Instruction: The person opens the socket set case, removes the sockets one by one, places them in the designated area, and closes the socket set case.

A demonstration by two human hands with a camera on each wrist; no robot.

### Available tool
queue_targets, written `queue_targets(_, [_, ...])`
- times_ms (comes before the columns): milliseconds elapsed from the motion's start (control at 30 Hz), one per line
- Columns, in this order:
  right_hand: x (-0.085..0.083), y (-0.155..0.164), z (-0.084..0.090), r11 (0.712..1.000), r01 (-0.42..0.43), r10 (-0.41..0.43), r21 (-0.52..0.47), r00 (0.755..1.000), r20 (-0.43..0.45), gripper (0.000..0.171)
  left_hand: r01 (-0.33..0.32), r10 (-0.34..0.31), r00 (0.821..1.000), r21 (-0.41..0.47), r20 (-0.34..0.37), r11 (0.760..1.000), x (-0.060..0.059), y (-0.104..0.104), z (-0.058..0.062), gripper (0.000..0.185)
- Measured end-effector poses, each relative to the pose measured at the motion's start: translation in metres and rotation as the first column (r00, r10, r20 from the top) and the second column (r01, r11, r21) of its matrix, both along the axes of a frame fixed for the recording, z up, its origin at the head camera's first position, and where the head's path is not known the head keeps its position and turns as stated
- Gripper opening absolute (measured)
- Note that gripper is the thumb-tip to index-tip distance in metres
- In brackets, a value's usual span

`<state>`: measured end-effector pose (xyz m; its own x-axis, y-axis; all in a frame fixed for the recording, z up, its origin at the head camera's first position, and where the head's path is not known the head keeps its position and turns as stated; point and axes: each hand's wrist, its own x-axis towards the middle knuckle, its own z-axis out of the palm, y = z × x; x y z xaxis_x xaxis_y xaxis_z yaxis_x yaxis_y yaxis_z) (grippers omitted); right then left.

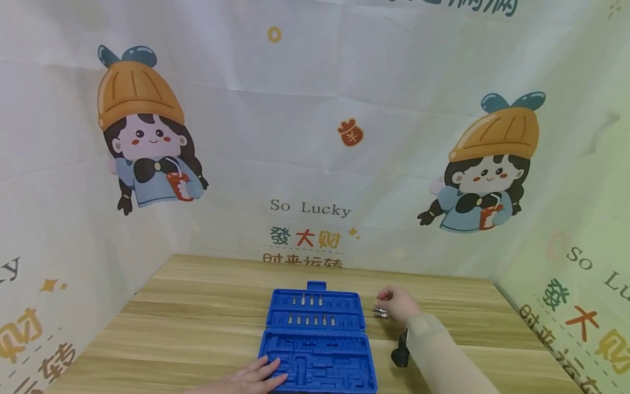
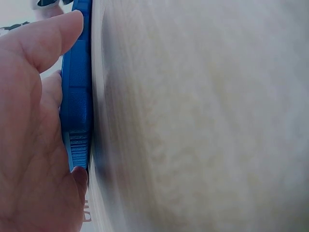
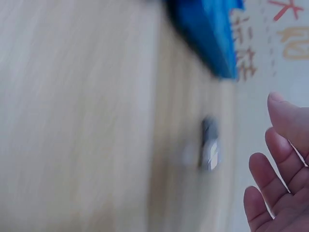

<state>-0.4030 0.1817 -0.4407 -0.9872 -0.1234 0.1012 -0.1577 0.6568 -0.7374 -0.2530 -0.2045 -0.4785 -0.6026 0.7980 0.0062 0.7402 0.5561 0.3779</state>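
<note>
A blue bit case (image 1: pixel 317 331) lies unfolded on the wooden table. Silver screwdriver bits (image 1: pixel 315 320) stand in two rows in its far half, while the near half shows bare moulded slots. My left hand (image 1: pixel 256 376) rests with straight fingers on the near left part of the case; in the left wrist view its fingers lie along the case's side (image 2: pixel 77 92). To the right of the case, small silver bits (image 1: pixel 380 314) lie on the table, blurred in the right wrist view. Just over them hovers my right hand (image 1: pixel 397 302), fingers loosely bent and nothing between them.
The wooden table (image 1: pixel 187 306) ends at a printed cloth backdrop (image 1: pixel 315 164) behind and on both sides. A black wrist camera (image 1: pixel 401 355) sits under the right sleeve (image 1: pixel 443 350). The case's latch tab (image 1: pixel 316 285) sticks out at the far edge.
</note>
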Motion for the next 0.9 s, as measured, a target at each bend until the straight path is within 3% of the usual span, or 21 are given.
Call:
queue_targets(200, [-0.003, -0.031, 0.007, 0.995, -0.011, 0.014, -0.099, 0.999, 0.029, 0.022, 0.002, -0.002, 1.000, 0.009, -0.014, 1.000, -0.001, -0.002, -0.001, 0.060])
queue_targets(367, [-0.003, -0.060, 0.005, 0.976, 0.011, 0.001, -0.217, 0.999, 0.054, 0.018, 0.009, -0.009, 0.999, 0.001, -0.042, 1.000, -0.003, -0.001, -0.003, 0.060])
queue_targets(600, [-0.008, -0.093, -0.013, 0.941, 0.060, -0.034, -0.333, 0.996, 0.084, 0.014, -0.011, 0.011, 0.999, 0.000, -0.039, 1.000, 0.000, 0.000, -0.005, 0.059])
queue_targets(767, [-0.003, -0.111, -0.015, 0.949, 0.095, -0.066, -0.300, 0.992, 0.105, 0.012, -0.030, 0.030, 0.999, 0.002, -0.039, 1.000, 0.003, 0.001, -0.004, 0.060])
queue_targets(900, [0.003, -0.121, -0.009, 0.981, 0.118, -0.104, -0.157, 0.990, 0.095, 0.013, -0.033, 0.032, 0.999, -0.010, -0.037, 0.999, 0.001, 0.002, -0.005, 0.059])
